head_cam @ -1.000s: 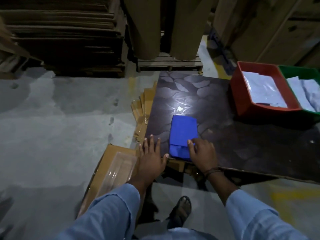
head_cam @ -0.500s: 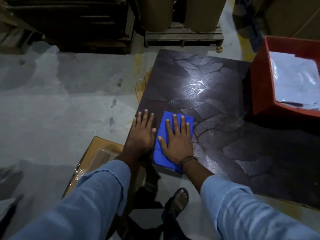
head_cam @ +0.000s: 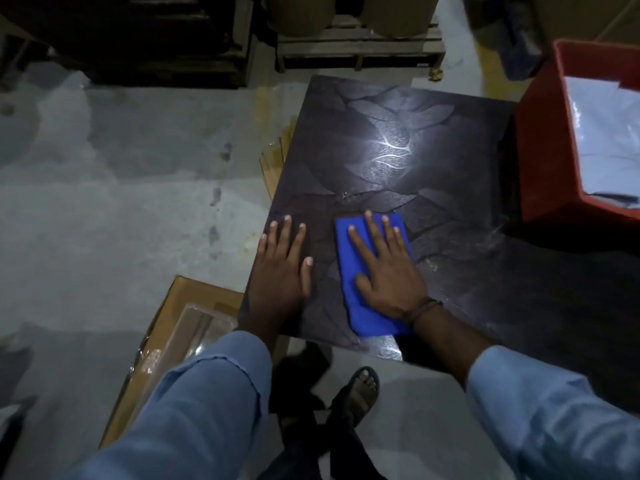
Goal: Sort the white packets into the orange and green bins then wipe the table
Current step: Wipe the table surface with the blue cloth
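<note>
A folded blue cloth (head_cam: 360, 311) lies on the dark patterned table (head_cam: 450, 209) near its front left corner. My right hand (head_cam: 384, 268) presses flat on the cloth with fingers spread straight. My left hand (head_cam: 282, 268) rests flat on the table's left edge, a little apart from the cloth. The orange bin (head_cam: 543, 161) stands at the right edge of view with white packets (head_cam: 606, 133) inside. The green bin is out of view.
Flat cardboard with clear plastic wrap (head_cam: 180, 334) lies on the concrete floor left of the table. Wooden pallets (head_cam: 356, 53) and cardboard rolls stand behind the table. My sandalled foot (head_cam: 362, 393) shows below the table's front edge.
My right hand went from touching the cloth's near edge to lying flat on it and has slid it rightward, away from my left hand. The view has tilted down and left.
</note>
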A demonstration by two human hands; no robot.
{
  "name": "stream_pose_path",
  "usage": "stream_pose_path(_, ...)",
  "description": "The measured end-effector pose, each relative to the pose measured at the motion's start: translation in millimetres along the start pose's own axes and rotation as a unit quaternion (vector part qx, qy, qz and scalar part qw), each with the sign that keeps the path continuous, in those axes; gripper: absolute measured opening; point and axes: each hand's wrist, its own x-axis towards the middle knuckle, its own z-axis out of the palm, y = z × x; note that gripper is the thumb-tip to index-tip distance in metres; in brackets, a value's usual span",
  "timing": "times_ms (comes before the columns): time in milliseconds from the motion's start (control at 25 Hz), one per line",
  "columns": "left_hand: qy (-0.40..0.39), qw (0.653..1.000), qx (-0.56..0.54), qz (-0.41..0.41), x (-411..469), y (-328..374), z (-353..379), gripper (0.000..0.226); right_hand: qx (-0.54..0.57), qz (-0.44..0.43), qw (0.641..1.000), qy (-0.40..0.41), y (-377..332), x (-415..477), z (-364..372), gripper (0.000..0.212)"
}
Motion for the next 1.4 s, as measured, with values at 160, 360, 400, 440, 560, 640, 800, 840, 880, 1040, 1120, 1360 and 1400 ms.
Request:
stream_pose_path(160,-0.008,1.000,-0.005,0.000,-1,1,-1,0.064,-0.017,0.158,0.987,0.027,-53,34,10,0.075)
stream_pose_path(360,-0.003,1.000,-0.001,0.006,-3,0,-2,0.062,-0.023,0.048,0.997,0.062,-70,-32,29,0.072)
stream_pose_path(400,0.001,1.000,0.004,0.004,-3,0,-2,0.062,-0.027,0.042,0.997,0.066,-66,-49,32,0.073)
stream_pose_path(440,0.002,1.000,0.009,0.002,-3,0,-2,0.062,-0.031,0.049,0.996,0.067,-60,-61,33,0.073)
stream_pose_path(560,0.010,1.000,0.011,0.002,-5,-1,-2,0.063,-0.041,0.137,0.987,0.068,-48,-60,26,0.073)
stream_pose_path(640,0.015,1.000,0.006,0.001,-3,-2,-1,0.062,-0.048,0.209,0.975,0.062,-51,-30,20,0.073)
stream_pose_path(800,0.025,1.000,-0.004,0.004,-4,-3,1,0.062,-0.048,0.220,0.974,0.032,-65,22,17,0.072)
stream_pose_path(840,0.023,1.000,-0.008,0.007,-3,-2,0,0.062,-0.051,0.197,0.979,0.035,-66,22,18,0.072)
stream_pose_path(880,0.018,1.000,-0.009,0.007,-3,-1,-1,0.062,-0.047,0.167,0.984,0.043,-68,14,19,0.072)
stream_pose_path(1040,0.001,1.000,0.009,-0.001,-2,3,-3,0.063,-0.048,0.086,0.993,0.062,-64,-56,31,0.073)
stream_pose_path(1120,0.000,1.000,0.018,-0.002,-2,3,-3,0.063,-0.060,0.142,0.985,0.071,-39,-74,24,0.073)
stream_pose_path(1360,0.004,1.000,0.027,-0.007,-4,5,-5,0.064,-0.039,0.315,0.947,0.048,-23,-18,5,0.077)
stream_pose_path(1400,0.005,1.000,0.028,-0.008,-4,6,-5,0.063,-0.035,0.311,0.949,0.040,-30,-10,5,0.079)
